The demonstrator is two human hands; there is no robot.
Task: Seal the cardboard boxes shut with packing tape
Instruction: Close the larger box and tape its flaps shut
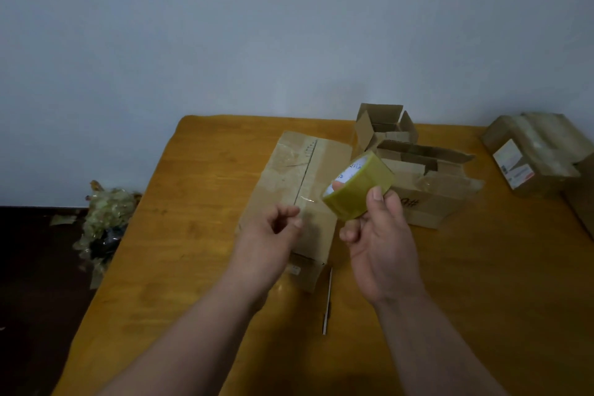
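Head view of a yellow-brown wooden bench [180, 254] set against a pale wall; its left edge runs diagonally down to a dark floor, its far edge meets the wall, and bare surface lies open at the near right and near left. The right hand [382, 247] holds a roll of yellowish packing tape [358, 185] above the bench, thumb on the outer face and a fingertip through the white core; blue print on the core is too small to read. The left hand [276, 228] hovers just left of the roll, thumb and forefinger pinched together; whether a tape end lies between them cannot be told. Beneath both hands lies a long closed cardboard box [299, 183], flaps meeting along a centre seam, with old clear tape on its top. Behind the roll stands a second box [430, 190], flaps partly raised, bearing the characters "0#" on its side. A small open box [384, 128] stands at the far edge. At the right edge rests a taped box [540, 145] with a white label, unreadable. A thin metal tool [327, 302] lies near the long box's near end. A heap of crumpled used tape [106, 219] lies on the floor, left of the bench.
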